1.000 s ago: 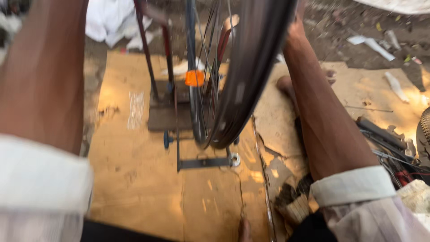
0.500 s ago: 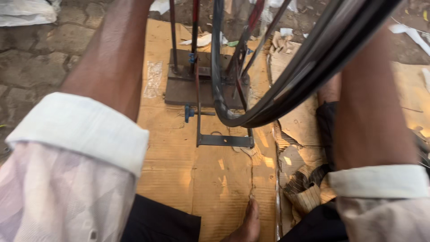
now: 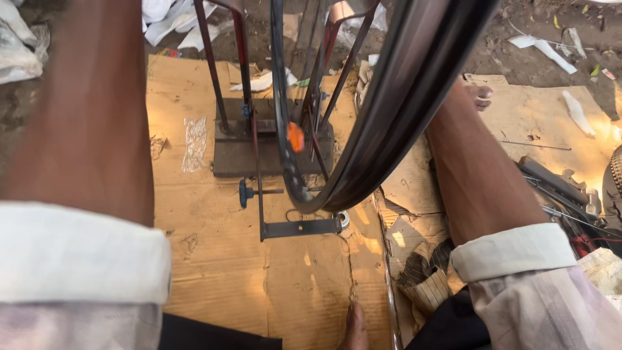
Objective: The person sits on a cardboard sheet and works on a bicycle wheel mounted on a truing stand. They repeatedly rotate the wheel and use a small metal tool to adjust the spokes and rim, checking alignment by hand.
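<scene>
Dark rim (image 3: 414, 84) raised close under the camera, sweeping in a curve from the top right down to a low point just above the stand (image 3: 272, 155), long run slanting from far right to near centre

Left forearm (image 3: 91, 110) up along the left side, well apart from the rim; left fingers beyond the top edge, not seen, so cannot tell whether wide, narrow or holding

Right forearm (image 3: 486, 175) just beside the rim on its right and running up behind it; right fingers lost behind the rim's upper stretch, grip impossible to tell; nearer arm by far

From both sets of fingers, rim's free lower curve lying toward the body and downward

Beyond that curve, a second wheel (image 3: 280, 129) upright in the stand, orange reflector (image 3: 295, 137) on its spokes, blue knob (image 3: 245, 192) on the stand's near arm

All on cardboard (image 3: 227, 272) over the ground; tools (image 3: 557, 188) right of the right forearm; bare foot (image 3: 355, 324) at the bottom edge
</scene>
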